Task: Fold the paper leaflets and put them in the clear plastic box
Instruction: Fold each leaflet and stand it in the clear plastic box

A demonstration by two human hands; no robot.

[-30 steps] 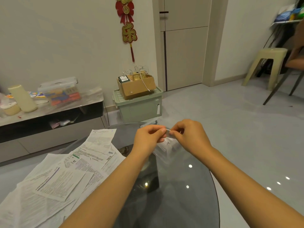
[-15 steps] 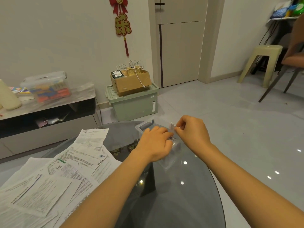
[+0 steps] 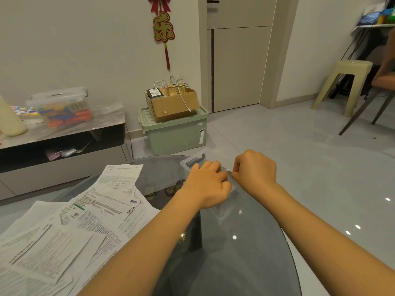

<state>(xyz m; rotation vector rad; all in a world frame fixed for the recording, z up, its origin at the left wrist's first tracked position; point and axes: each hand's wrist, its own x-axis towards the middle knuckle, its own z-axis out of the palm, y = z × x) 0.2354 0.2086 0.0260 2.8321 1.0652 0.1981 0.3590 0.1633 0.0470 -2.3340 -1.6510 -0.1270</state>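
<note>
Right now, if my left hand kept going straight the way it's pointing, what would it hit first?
Your left hand points away from you, over the clear plastic box. It would probably meet the box's grey latch at the far end first, then the glass table's far edge. Depth is hard to judge.

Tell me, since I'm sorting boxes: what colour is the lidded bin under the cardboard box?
Pale green bin, head view.

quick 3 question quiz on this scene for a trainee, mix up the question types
1. True or false: the paper leaflets lie unfolded on the glass table.
2. Which hand rests on top of the clear plastic box? A) left hand B) right hand
3. What sits on the green storage bin?

Key: 1 true; 2 A; 3 a cardboard box.
</note>
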